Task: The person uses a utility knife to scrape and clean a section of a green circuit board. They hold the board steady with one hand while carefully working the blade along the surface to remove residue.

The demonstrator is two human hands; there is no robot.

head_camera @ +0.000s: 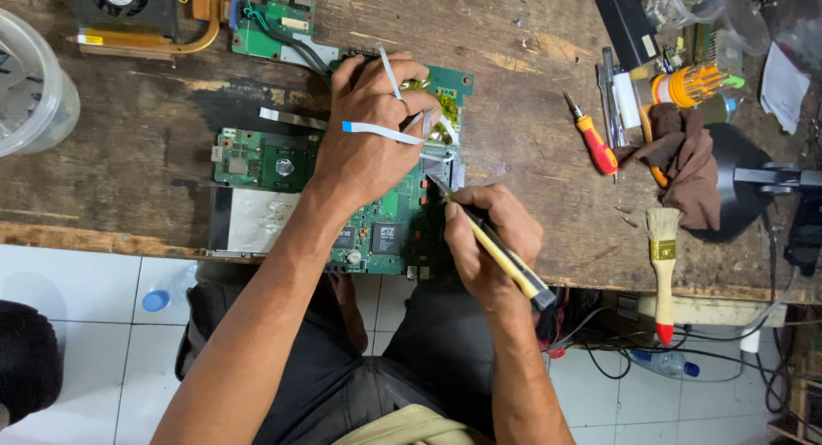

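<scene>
A worn wooden desk [154, 145] stands over a white tiled floor. A green circuit board [385, 227] lies at the desk's near edge. The left hand [368, 141] presses flat on the board, fingers spread, white ribbon cables [381, 133] threading between them. The right hand [488, 240] grips a yellow utility knife [501, 252], its blade touching the board just beside the left fingers. A red screwdriver [592, 141] and a paintbrush [663, 265] lie toward the right edge.
</scene>
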